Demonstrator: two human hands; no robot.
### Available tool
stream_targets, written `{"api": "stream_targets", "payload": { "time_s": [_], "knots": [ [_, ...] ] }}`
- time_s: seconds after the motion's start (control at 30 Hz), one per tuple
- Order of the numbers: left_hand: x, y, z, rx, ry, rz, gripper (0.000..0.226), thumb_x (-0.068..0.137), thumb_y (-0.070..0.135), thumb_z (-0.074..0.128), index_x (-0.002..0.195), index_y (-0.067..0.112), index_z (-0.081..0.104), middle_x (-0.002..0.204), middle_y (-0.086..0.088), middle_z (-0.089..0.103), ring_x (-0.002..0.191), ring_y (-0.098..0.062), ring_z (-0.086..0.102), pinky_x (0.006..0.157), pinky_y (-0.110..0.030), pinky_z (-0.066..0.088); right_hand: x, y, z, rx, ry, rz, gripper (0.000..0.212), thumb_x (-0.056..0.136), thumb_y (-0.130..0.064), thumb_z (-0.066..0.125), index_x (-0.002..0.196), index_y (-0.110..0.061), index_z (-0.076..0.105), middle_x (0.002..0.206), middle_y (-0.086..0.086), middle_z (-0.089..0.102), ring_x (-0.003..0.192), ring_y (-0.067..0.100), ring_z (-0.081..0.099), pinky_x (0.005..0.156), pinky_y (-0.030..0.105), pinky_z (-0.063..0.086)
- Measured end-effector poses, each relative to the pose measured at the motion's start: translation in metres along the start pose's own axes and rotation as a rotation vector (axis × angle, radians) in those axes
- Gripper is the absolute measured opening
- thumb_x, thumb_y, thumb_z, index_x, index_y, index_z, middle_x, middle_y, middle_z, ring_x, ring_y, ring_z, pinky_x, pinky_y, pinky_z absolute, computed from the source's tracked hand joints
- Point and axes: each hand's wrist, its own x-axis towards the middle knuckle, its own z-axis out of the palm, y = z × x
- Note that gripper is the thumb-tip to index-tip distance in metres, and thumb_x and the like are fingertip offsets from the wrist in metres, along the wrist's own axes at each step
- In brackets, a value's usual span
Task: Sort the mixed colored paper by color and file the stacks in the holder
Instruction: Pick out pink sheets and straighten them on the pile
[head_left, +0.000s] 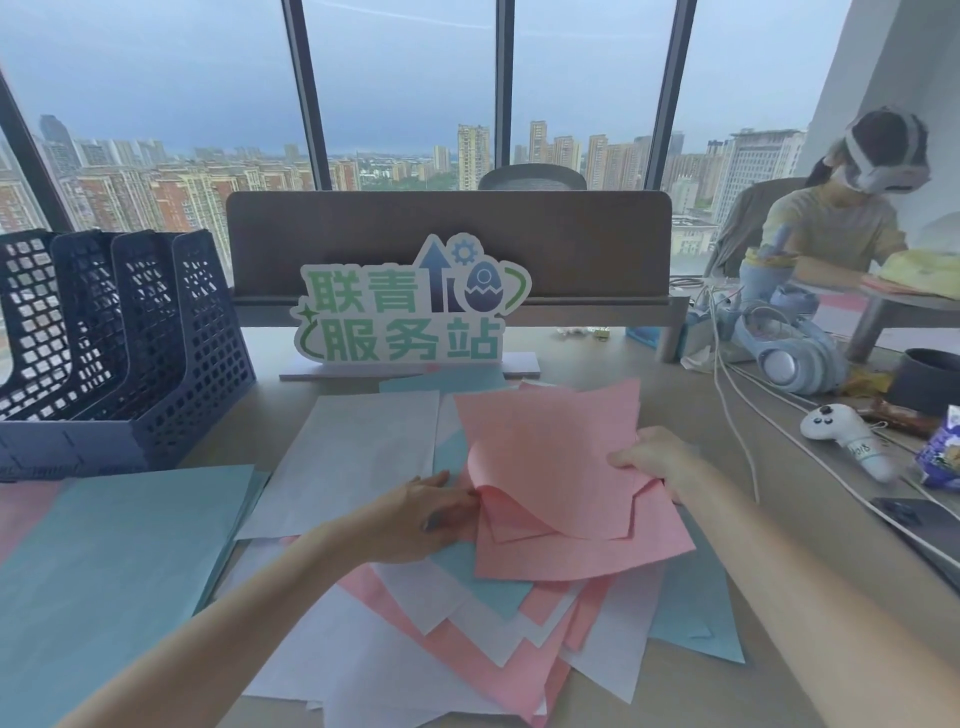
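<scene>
A loose heap of mixed pink, blue and white paper lies on the desk in front of me. Above it I hold several pink sheets: my left hand pinches their curled near-left edge, and my right hand grips their right edge. A blue stack lies flat at the left. Beside it, towards the middle, sits a white stack. The dark blue mesh file holder, with several empty slots, stands at the far left.
A cut-out sign stands behind the papers, before a brown divider. On the right are white cables, blue headphones, a white controller, a snack bag and a person seated at the neighbouring desk.
</scene>
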Motion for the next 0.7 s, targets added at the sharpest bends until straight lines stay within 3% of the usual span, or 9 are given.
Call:
{"api": "stream_targets", "payload": {
  "time_s": [0.07, 0.13, 0.17, 0.23, 0.3, 0.43, 0.5, 0.63, 0.7],
  "knots": [
    [0.001, -0.002, 0.0, -0.075, 0.043, -0.041, 0.034, 0.095, 0.033, 0.06, 0.128, 0.04, 0.056, 0.137, 0.018, 0.05, 0.14, -0.003, 0.032, 0.111, -0.018, 0.025, -0.002, -0.001, -0.002, -0.059, 0.033, -0.035, 0.031, 0.085, 0.004, 0.072, 0.114, 0.001, 0.062, 0.101, 0.016, 0.069, 0.075, 0.025, 0.064, 0.057, 0.027, 0.048],
    [0.004, -0.004, -0.003, -0.194, 0.184, -0.153, 0.018, 0.085, 0.036, 0.06, 0.099, 0.048, 0.058, 0.118, 0.01, 0.066, 0.116, -0.015, 0.06, 0.099, -0.025, 0.046, -0.006, -0.006, -0.004, -0.146, 0.087, -0.113, 0.033, 0.082, 0.003, 0.074, 0.109, -0.007, 0.057, 0.1, 0.011, 0.066, 0.08, 0.026, 0.064, 0.059, 0.028, 0.047],
    [0.007, -0.005, -0.005, -0.259, 0.257, -0.2, 0.018, 0.081, 0.033, 0.058, 0.09, 0.048, 0.058, 0.11, 0.006, 0.069, 0.107, -0.016, 0.064, 0.094, -0.028, 0.049, -0.007, -0.01, -0.005, -0.256, 0.124, -0.158, 0.033, 0.081, 0.0, 0.074, 0.107, -0.01, 0.056, 0.102, 0.01, 0.064, 0.088, 0.028, 0.064, 0.064, 0.029, 0.047],
    [0.013, -0.007, -0.01, -0.335, 0.333, -0.269, 0.021, 0.086, 0.019, 0.061, 0.088, 0.04, 0.063, 0.106, 0.004, 0.071, 0.104, -0.016, 0.066, 0.093, -0.027, 0.05, -0.014, -0.021, -0.005, -0.566, 0.192, -0.23, 0.029, 0.08, -0.008, 0.074, 0.106, -0.009, 0.061, 0.107, 0.01, 0.064, 0.103, 0.03, 0.064, 0.071, 0.026, 0.043],
    [0.02, -0.005, -0.016, -0.332, 0.33, -0.325, 0.016, 0.092, 0.012, 0.06, 0.099, 0.023, 0.07, 0.106, 0.001, 0.07, 0.102, -0.017, 0.065, 0.089, -0.023, 0.048, -0.014, -0.027, -0.005, -0.648, 0.214, -0.236, 0.029, 0.08, -0.014, 0.075, 0.107, -0.006, 0.067, 0.109, 0.01, 0.067, 0.103, 0.029, 0.065, 0.071, 0.026, 0.043],
    [0.032, 0.001, -0.023, -0.343, 0.35, -0.405, 0.024, 0.094, 0.031, 0.061, 0.11, 0.015, 0.068, 0.112, -0.004, 0.069, 0.107, -0.023, 0.064, 0.092, -0.031, 0.05, -0.006, -0.032, -0.011, -0.214, 0.061, -0.237, 0.028, 0.083, -0.006, 0.074, 0.111, -0.003, 0.068, 0.103, 0.011, 0.073, 0.094, 0.03, 0.071, 0.087, 0.038, 0.057],
    [0.037, 0.006, -0.025, -0.464, 0.391, -0.432, 0.043, 0.093, 0.04, 0.064, 0.128, 0.016, 0.058, 0.126, -0.005, 0.063, 0.116, -0.023, 0.06, 0.098, -0.032, 0.047, -0.009, -0.037, -0.015, 0.01, -0.022, -0.264, 0.035, 0.086, 0.005, 0.07, 0.12, -0.004, 0.064, 0.109, 0.012, 0.072, 0.094, 0.028, 0.071, 0.087, 0.042, 0.058],
    [0.043, 0.012, -0.036, -1.004, 0.459, -0.43, 0.094, 0.081, 0.044, 0.078, 0.152, 0.01, 0.026, 0.143, -0.013, 0.049, 0.122, -0.025, 0.056, 0.104, -0.039, 0.046, -0.026, -0.054, -0.025, 0.201, -0.105, -0.383, 0.042, 0.089, 0.01, 0.064, 0.128, -0.007, 0.059, 0.116, 0.013, 0.069, 0.094, 0.022, 0.069, 0.071, 0.031, 0.057],
    [0.045, 0.014, -0.043, -1.295, 0.391, -0.306, 0.081, 0.08, 0.035, 0.081, 0.143, 0.003, 0.042, 0.129, -0.014, 0.064, 0.109, -0.025, 0.067, 0.092, -0.038, 0.055, -0.034, -0.061, -0.028, 0.274, -0.148, -0.455, 0.042, 0.091, 0.01, 0.062, 0.128, -0.01, 0.059, 0.114, 0.011, 0.071, 0.092, 0.019, 0.071, 0.068, 0.027, 0.058]
  ]
}}
